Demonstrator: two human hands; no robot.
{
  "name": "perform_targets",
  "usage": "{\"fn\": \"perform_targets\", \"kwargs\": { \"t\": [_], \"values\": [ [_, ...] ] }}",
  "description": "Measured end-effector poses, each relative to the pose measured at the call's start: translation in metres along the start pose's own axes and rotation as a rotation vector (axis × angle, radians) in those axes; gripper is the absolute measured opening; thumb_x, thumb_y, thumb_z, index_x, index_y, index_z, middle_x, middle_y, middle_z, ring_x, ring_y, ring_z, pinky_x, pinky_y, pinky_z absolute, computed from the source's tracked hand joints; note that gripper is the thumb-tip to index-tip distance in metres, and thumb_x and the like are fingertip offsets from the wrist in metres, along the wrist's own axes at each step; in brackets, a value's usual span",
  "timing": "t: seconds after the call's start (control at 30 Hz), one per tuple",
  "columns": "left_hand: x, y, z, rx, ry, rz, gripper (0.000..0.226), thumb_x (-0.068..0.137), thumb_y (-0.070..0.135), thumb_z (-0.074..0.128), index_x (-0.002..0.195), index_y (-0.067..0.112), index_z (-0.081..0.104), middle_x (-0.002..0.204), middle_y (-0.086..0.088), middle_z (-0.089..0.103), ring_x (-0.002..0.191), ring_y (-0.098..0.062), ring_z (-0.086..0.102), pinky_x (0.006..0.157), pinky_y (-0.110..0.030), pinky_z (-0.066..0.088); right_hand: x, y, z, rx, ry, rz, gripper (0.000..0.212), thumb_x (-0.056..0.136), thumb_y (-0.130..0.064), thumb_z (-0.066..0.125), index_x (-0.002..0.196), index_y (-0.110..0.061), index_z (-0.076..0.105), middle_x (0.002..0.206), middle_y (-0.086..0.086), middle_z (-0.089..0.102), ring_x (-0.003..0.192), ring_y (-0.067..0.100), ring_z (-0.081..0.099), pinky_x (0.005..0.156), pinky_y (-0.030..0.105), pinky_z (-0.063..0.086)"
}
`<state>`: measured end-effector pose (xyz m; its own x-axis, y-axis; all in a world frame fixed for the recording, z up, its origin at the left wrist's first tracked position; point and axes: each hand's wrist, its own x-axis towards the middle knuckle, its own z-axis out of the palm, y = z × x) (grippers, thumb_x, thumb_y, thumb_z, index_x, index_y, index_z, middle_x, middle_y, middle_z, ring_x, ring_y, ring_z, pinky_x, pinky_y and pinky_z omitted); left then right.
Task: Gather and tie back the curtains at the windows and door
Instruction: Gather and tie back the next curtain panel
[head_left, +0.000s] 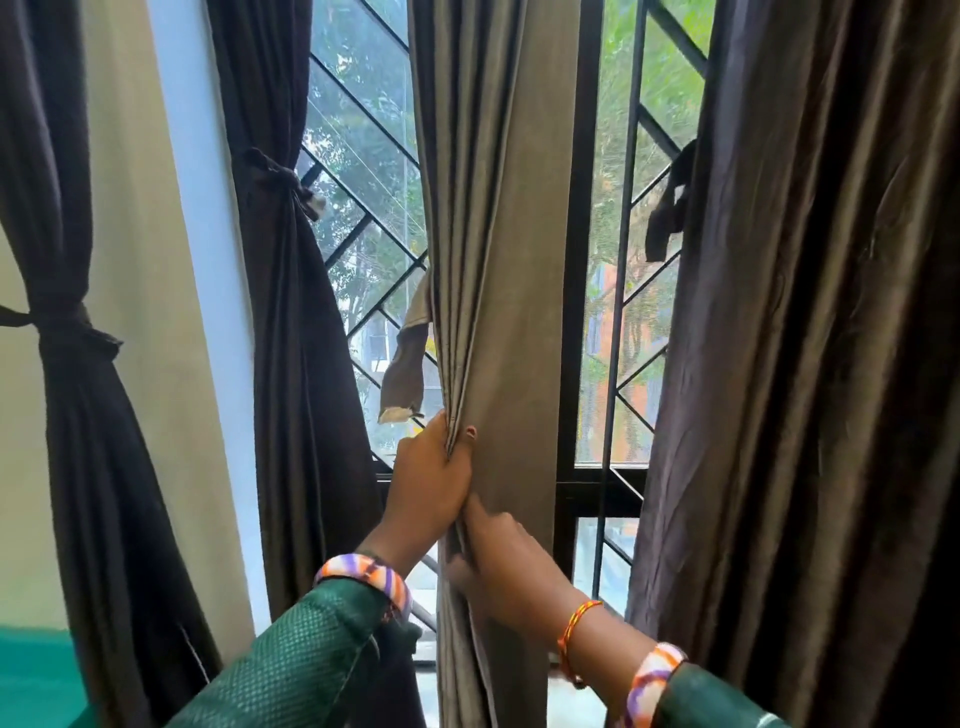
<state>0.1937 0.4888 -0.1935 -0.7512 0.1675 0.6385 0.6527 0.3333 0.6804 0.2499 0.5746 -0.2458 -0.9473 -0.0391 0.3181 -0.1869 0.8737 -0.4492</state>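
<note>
A grey-brown curtain (498, 260) hangs down the middle of the window. My left hand (428, 478) grips its bunched left folds, thumb in front. Just below, my right hand (506, 561) pinches the same folds. A loose tie strip (405, 374) dangles from the curtain's left edge, above my left hand. Left of it a dark curtain (296, 364) is tied back with a knot (275, 174). Another dark curtain (67, 415) at the far left is tied too. A wide dark curtain (805, 364) on the right hangs loose, with a tie strip (670, 208) at its edge.
The window has a black frame (576, 312) and a diagonal metal grille (363, 104), with trees outside. A cream wall (150, 260) stands between the two left curtains. Something green (31, 670) lies at the bottom left.
</note>
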Motion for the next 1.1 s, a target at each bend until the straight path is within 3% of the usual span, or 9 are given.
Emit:
{"fn": "perform_targets", "kwargs": {
  "t": [0.2,0.3,0.4,0.57,0.77,0.87,0.93,1.0,1.1],
  "values": [
    [0.003,-0.007,-0.006,0.078,0.074,0.028,0.021,0.091,0.01,0.046,0.075,0.001,0.057,0.076,-0.024,0.064,0.077,-0.039,0.059,0.07,-0.045,0.046,0.028,-0.014,-0.058,0.15,0.281,-0.154,0.02,0.083,-0.006,0.049,0.077,-0.004,0.069,0.072,0.014,0.067,0.065,0.031,0.06,0.064,0.037,0.05],
    [0.001,-0.007,-0.01,0.132,0.057,0.038,0.016,0.088,0.005,0.044,0.09,0.0,0.059,0.085,-0.022,0.065,0.083,-0.038,0.06,0.073,-0.044,0.048,0.054,-0.042,-0.09,0.402,0.51,-0.088,0.025,0.081,-0.021,0.063,0.101,-0.005,0.065,0.094,0.012,0.069,0.082,0.024,0.063,0.077,0.039,0.053],
    [-0.001,-0.004,-0.014,0.267,0.005,0.007,0.017,0.089,0.01,0.042,0.097,0.001,0.055,0.094,-0.021,0.064,0.09,-0.04,0.059,0.074,-0.043,0.048,0.075,-0.064,-0.105,0.428,0.414,-0.027,0.061,0.075,-0.029,0.072,0.127,-0.013,0.044,0.118,0.006,0.061,0.107,0.02,0.059,0.091,0.032,0.05],
    [-0.012,0.009,-0.021,0.405,-0.061,-0.013,0.027,0.095,0.022,0.038,0.113,0.005,0.05,0.105,-0.02,0.062,0.1,-0.04,0.057,0.075,-0.04,0.043,0.076,-0.078,-0.094,0.288,0.366,-0.007,0.051,0.081,-0.004,0.054,0.13,-0.01,0.042,0.096,0.007,0.059,0.091,0.025,0.058,0.06,0.014,0.035],
    [0.004,0.05,-0.067,0.68,-0.354,0.018,0.04,0.08,0.052,0.057,0.099,0.018,0.063,0.094,-0.007,0.064,0.096,-0.029,0.062,0.075,-0.031,0.046,0.071,-0.069,-0.101,0.283,0.368,-0.042,0.038,0.082,0.005,0.047,0.117,-0.008,0.052,0.107,0.02,0.063,0.102,0.032,0.059,0.082,0.035,0.05],
    [0.023,0.072,-0.091,0.534,-0.065,0.046,0.032,0.073,0.048,0.064,0.083,0.018,0.068,0.081,-0.004,0.068,0.085,-0.025,0.065,0.073,-0.032,0.053,0.072,-0.066,-0.103,0.304,0.357,-0.018,0.034,0.083,0.002,0.052,0.116,-0.009,0.053,0.102,0.015,0.063,0.097,0.029,0.06,0.084,0.04,0.052],
    [0.04,0.074,-0.096,0.431,0.079,0.066,0.033,0.074,0.04,0.066,0.1,0.021,0.064,0.099,-0.007,0.068,0.097,-0.027,0.062,0.082,-0.035,0.05,0.072,-0.068,-0.103,0.303,0.336,-0.029,0.03,0.087,-0.001,0.05,0.115,-0.009,0.053,0.096,0.011,0.059,0.092,0.025,0.058,0.08,0.038,0.049],
    [0.055,0.07,-0.097,0.346,-0.059,0.027,0.056,0.076,0.026,0.067,0.128,0.016,0.048,0.121,-0.012,0.06,0.113,-0.029,0.056,0.094,-0.036,0.045,0.071,-0.071,-0.103,0.3,0.311,-0.041,0.028,0.088,-0.003,0.048,0.115,-0.01,0.052,0.098,0.012,0.059,0.094,0.026,0.058,0.079,0.036,0.049],
    [0.063,0.065,-0.096,0.253,-0.156,0.013,0.047,0.079,0.012,0.062,0.125,0.015,0.053,0.114,-0.014,0.064,0.107,-0.028,0.059,0.088,-0.029,0.045,0.067,-0.074,-0.101,0.3,0.308,-0.058,0.029,0.087,-0.001,0.047,0.113,-0.012,0.052,0.103,0.015,0.063,0.094,0.027,0.061,0.079,0.037,0.053]
  ]
}}
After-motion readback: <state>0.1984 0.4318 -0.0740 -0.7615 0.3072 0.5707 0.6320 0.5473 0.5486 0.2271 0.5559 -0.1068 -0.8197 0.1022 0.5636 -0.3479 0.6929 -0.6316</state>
